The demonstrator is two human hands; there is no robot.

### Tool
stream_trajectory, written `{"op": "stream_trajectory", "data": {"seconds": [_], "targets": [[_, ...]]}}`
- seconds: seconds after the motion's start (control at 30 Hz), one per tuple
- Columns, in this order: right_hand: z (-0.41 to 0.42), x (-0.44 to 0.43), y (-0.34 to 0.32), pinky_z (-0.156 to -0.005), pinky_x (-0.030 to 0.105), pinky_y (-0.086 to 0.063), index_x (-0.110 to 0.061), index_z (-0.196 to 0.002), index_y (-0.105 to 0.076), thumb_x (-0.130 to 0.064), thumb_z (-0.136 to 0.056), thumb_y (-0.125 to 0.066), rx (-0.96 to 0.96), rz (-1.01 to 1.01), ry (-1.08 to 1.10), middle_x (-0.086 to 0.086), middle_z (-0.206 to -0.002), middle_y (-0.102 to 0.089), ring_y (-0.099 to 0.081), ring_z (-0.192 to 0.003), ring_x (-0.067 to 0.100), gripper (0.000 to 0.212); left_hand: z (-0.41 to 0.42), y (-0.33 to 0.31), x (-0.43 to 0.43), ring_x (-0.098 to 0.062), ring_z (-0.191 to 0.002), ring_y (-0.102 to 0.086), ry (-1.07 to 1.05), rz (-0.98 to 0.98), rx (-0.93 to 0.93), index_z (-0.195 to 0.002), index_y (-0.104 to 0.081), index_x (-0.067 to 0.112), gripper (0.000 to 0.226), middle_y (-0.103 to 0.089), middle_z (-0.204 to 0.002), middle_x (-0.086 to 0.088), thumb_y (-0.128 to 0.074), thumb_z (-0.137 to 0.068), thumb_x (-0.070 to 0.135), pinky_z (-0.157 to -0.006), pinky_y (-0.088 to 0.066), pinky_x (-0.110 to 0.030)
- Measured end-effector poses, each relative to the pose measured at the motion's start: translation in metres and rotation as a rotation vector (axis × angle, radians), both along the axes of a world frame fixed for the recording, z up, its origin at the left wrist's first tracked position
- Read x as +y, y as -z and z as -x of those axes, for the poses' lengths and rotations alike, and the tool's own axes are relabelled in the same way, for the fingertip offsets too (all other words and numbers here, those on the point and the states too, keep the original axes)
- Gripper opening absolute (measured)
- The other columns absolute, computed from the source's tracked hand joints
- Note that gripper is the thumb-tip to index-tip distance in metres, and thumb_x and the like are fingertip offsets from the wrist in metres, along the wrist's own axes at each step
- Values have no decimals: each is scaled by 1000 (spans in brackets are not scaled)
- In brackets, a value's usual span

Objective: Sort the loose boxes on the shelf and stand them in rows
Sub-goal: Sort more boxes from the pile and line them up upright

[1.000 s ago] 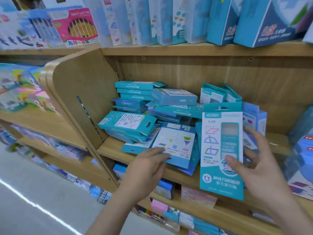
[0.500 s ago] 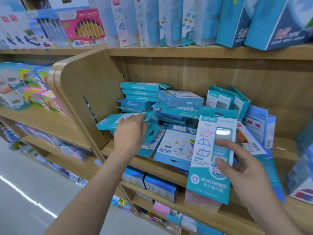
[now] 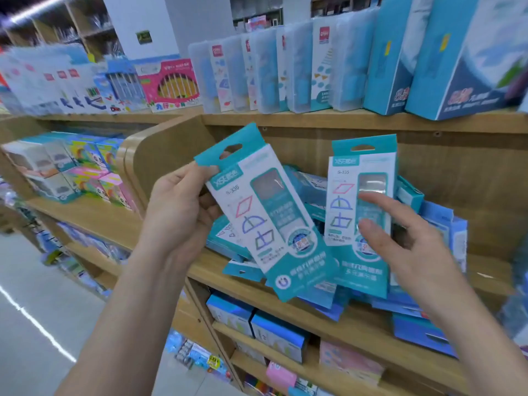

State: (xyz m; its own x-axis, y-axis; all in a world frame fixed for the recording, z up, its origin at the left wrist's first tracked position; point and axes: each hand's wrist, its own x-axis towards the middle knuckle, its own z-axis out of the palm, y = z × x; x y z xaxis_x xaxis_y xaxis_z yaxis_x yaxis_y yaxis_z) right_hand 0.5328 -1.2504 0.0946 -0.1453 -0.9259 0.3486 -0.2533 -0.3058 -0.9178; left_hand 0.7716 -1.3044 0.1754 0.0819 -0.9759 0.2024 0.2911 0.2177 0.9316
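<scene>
My left hand (image 3: 177, 212) grips a teal and white box (image 3: 265, 212) by its upper left edge, lifted and tilted in front of the shelf. A second, matching teal and white box (image 3: 361, 212) stands upright in my right hand (image 3: 400, 250), whose thumb and fingers lie across its front. Behind both lies a loose heap of blue and teal boxes (image 3: 314, 190) on the wooden shelf board (image 3: 357, 324), mostly hidden by the two held boxes.
A curved wooden divider (image 3: 160, 164) bounds the shelf bay on the left. Upright clear and blue boxes (image 3: 314, 70) fill the shelf above. Boxes (image 3: 257, 324) stand on the lower shelf. More colourful boxes (image 3: 85, 167) sit in the bay to the left; floor lies below left.
My left hand has picked a teal box off the stack at the left and raised it in front of the shelf. The right hand keeps its box, now more upright. The camera has tilted up.
</scene>
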Motion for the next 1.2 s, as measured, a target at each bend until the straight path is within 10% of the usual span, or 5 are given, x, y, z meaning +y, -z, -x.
{"op": "stream_trajectory", "data": {"seconds": [0.23,0.5,0.73,0.83,1.2], "targets": [[9,14,-8,-94,41,-50,-36,-112,-65,-55,-58,-78,-22,7,-73,-8,-118,-66,-63,-109,14,58,40,10,4,-12,-57,-62,209,-103,47,-100,-58,1,14,-69,-74,-10,-48,-93,7,-55,-53,-24],[35,49,-6,-70,38,-59,-31,-100,-70,-29,-54,-88,-172,-38,45,1,-99,-74,-72,-87,22,50,98,21,3,-17,-60,-61,321,-195,47,-91,-61,5,13,-68,-76,-11,-50,-93,12,-54,-54,-28],[78,106,-13,-71,33,-59,-33,-94,-71,-26,-54,-89,-152,60,256,3,-102,-69,-70,-88,19,44,154,21,28,-24,-78,-72,633,61,-315,-101,-67,22,34,-75,-91,-4,-70,-67,21,-71,-57,-36],[103,140,-12,-70,28,-56,-35,-96,-71,-29,-63,-83,-81,146,458,-6,-101,-67,-67,-86,13,36,187,18,44,-13,-63,-70,653,153,-306,-91,-71,19,29,-75,-80,0,-72,-62,18,-54,-52,-20],[222,263,54,-65,44,-54,-46,-93,-42,-10,-87,-60,149,95,1146,-10,-105,-61,-64,-91,14,41,328,23,105,-7,-83,-67,585,573,-536,-94,-60,31,12,-71,-88,17,-67,-85,35,-75,-55,-38]]}}
